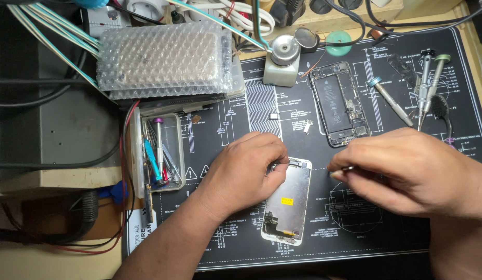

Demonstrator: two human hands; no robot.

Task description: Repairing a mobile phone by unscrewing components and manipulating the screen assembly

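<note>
Looking down from over the person's head, both hands are working low on a black repair mat (355, 233) printed with white diagrams. The left hand (246, 171) is curling down onto the top end of a detached phone screen panel (287, 202), which is lying face down on the mat with its metal backplate and a small yellow sticker showing; the fingers are bent and pressing or pinching at the panel's upper edge, though I cannot tell exactly what they are gripping there. The right hand (407, 171) is hovering just beside the panel's upper right corner, fingers closed around a thin metal tool (343, 169) whose tip is pointing toward the panel. Just beyond the hands, the opened phone body (339, 103) is lying with its battery and boards exposed, well apart from the panel. To its right, several precision screwdrivers (422, 88) are resting on the mat. On the left edge, a clear tray (163, 153) is holding more small tools, and behind it a bubble-wrapped bundle (166, 59) is sitting on a stack. A small grey device with a round metal top (282, 62) is standing near the cables at the back.
</note>
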